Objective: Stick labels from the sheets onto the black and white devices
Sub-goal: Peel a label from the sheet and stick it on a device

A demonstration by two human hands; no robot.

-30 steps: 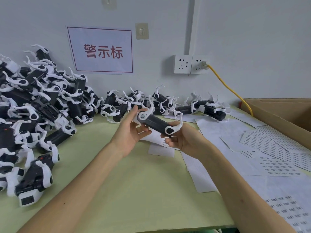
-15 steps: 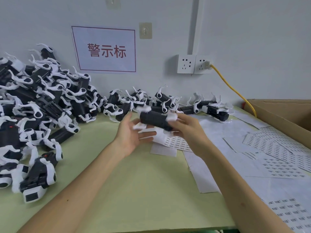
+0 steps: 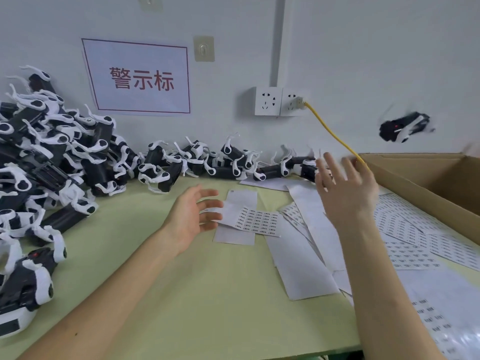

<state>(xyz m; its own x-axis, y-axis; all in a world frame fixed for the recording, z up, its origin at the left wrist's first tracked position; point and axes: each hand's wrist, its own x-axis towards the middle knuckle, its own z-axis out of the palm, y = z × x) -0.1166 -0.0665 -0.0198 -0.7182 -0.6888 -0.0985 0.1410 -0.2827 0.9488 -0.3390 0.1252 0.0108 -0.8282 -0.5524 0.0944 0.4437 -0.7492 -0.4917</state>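
Our hands hold nothing, fingers spread: the left hand (image 3: pixel 192 219) hovers beside the label sheet (image 3: pixel 257 220), and the right hand (image 3: pixel 345 196) is raised toward the cardboard box (image 3: pixel 428 185). One device (image 3: pixel 405 129), blurred, is in the air above that box. Next we should lift one piece from the edge of the pile (image 3: pixel 65 162); the tangled white arms may drag neighbours.

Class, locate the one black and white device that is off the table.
Head view, upper right: the device hangs blurred in mid-air above the cardboard box, right of the yellow cable and beyond the right hand.
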